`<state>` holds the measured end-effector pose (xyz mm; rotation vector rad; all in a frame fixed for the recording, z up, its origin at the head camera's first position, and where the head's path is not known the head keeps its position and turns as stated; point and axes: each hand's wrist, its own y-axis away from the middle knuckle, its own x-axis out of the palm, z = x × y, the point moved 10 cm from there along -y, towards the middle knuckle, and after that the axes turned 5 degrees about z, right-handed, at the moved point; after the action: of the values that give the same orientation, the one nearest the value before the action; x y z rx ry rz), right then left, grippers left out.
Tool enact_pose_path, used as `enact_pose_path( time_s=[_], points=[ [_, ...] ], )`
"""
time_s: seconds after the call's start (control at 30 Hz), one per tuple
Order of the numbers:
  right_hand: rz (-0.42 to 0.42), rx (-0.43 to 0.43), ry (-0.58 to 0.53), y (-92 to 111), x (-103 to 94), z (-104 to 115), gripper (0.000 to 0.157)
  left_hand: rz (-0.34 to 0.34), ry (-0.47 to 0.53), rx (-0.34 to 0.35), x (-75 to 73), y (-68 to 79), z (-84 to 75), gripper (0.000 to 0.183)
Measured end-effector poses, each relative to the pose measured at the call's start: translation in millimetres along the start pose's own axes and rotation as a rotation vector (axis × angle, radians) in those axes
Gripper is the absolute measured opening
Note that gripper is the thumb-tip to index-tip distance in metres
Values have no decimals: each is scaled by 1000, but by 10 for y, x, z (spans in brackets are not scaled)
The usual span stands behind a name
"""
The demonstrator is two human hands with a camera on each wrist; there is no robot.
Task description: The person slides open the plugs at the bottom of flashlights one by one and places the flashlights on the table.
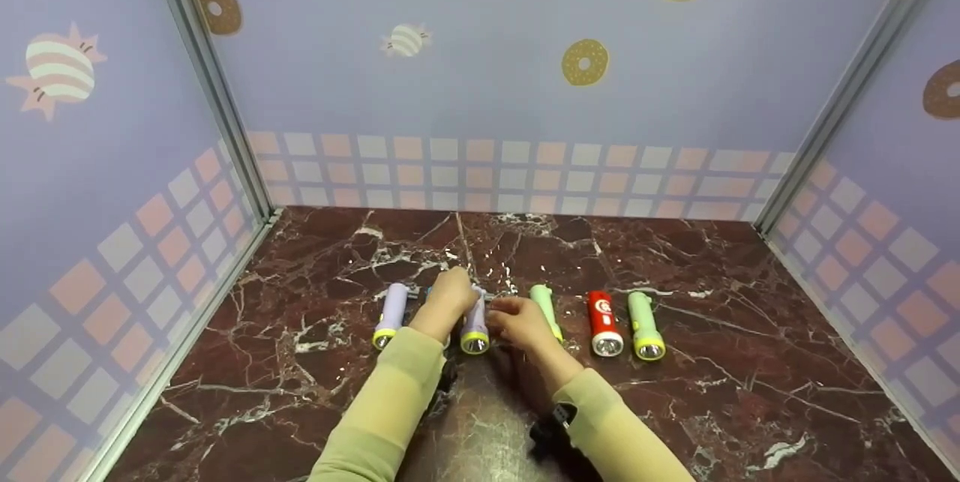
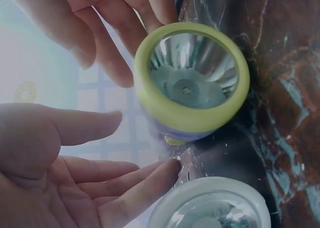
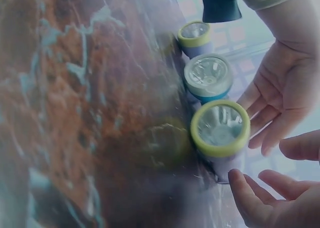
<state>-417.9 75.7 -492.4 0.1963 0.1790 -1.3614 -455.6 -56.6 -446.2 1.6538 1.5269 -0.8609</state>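
A purple flashlight with a yellow rim (image 1: 474,328) lies in the middle between both hands, its lens facing the near side. My left hand (image 1: 448,300) is over its left side, fingers extended beside the barrel in the left wrist view. From the right, my right hand (image 1: 523,323) comes close with loosely bent fingers, a fingertip right at the barrel in the right wrist view. Neither hand grips it. A blue flashlight with a pale rim (image 3: 209,77) lies left of it, mostly hidden by the left hand in the head view.
Another purple flashlight (image 1: 392,311) ends the row at left. To the right are a green flashlight (image 1: 543,300) partly behind my right hand, a red one (image 1: 603,317) and another green one (image 1: 643,321). Patterned panels (image 1: 480,92) wall in the dark marble table (image 1: 315,287).
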Motion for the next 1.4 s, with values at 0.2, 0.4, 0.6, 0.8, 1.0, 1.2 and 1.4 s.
enact_pose_path(
  time_s=[0.2, 0.4, 0.6, 0.8, 1.0, 1.2, 1.4],
  points=[
    [-23, 4, -29, 9, -118, 33, 39, -49, 47, 10, -36, -18, -53, 27],
    [-72, -22, -7, 27, -288, 112, 38, -79, 137, 50, -28, -16, -160, 39],
    [-123, -52, 14, 45, -499, 139, 37, -74, 245, 59, 40, 4, -244, 44],
    [-171, -63, -6, 63, -695, 132, 36, -42, 296, 91, 162, 3, -369, 42],
    [-228, -88, 92, 84, -872, 121, 35, -15, 274, 88, 287, 8, -486, 46],
    [-242, -47, 78, 93, -947, 9, 38, 2, 311, 141, 404, 17, -627, 41],
    [-245, -17, 95, 99, -966, -74, 41, 39, 351, 93, 544, 17, -633, 38]
  ],
)
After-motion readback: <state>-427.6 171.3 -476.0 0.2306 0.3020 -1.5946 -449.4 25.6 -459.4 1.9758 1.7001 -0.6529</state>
